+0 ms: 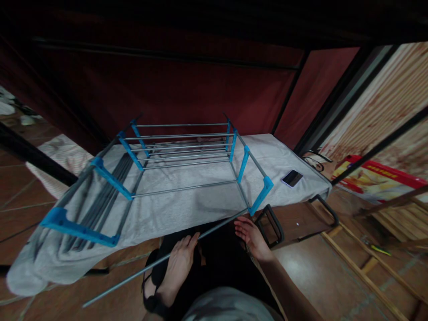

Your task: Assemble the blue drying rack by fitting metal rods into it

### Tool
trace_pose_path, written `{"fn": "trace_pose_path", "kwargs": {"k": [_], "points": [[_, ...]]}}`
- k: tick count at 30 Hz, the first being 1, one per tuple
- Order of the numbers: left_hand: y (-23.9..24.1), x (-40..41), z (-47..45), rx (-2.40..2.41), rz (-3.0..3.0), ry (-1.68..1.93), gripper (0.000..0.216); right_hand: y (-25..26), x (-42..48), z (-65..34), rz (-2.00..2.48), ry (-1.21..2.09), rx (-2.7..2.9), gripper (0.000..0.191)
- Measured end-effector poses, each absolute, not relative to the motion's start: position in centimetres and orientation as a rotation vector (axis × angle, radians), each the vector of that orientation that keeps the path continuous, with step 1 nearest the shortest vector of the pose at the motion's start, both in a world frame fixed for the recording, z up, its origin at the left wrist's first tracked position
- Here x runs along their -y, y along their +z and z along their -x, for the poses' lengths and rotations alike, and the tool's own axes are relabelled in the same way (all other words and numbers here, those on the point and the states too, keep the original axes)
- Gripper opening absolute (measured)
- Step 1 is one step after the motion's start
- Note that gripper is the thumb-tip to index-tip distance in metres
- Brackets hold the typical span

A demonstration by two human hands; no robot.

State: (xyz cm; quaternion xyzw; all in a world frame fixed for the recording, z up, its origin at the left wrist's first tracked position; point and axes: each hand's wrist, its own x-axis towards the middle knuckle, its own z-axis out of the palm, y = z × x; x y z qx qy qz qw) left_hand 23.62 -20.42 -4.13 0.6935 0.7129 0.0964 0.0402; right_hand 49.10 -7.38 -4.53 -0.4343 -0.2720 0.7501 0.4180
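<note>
The left hand [180, 257] is closed around a grey rod [212, 230], which slants over the person's lap, its near end out past the cloth's front edge. The rod's far end meets the rack's near right blue corner [261, 196]; whether it is seated there cannot be told. The right hand [250, 236] is loosely spread, grasping nothing, fingertips just beside that end; contact is unclear. The rack [131, 153], grey bars between blue brackets, lies on the pale cloth [174, 216]. Spare rods [107, 203] lie at its left, a phone [292, 178] to its right.
</note>
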Motion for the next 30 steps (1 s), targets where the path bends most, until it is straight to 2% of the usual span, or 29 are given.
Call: {"fn": "trace_pose_path", "kwargs": {"k": [5,13,16,19,30], "points": [[-4.1,19.4,-23.3,-2.218,-2.124,0.266,0.055,-5.0,6.7,-49.1,1.121,1.762,0.775,0.039],[-3.9,18.1,-23.5,-2.175,-2.197,0.234,0.053,-8.3,5.1,-50.4,1.386,1.245,0.839,0.034],[-4.2,18.0,-23.5,-2.160,-2.202,0.218,0.054,-8.9,4.2,-51.3,1.422,1.115,0.909,0.040],[-4.5,17.8,-23.6,-2.151,-2.204,0.196,0.057,-8.9,3.4,-51.7,1.416,1.090,1.022,0.044],[-4.0,17.3,-24.3,-2.127,-2.213,0.195,0.053,-9.0,2.7,-52.0,1.395,1.067,1.249,0.040]]}}
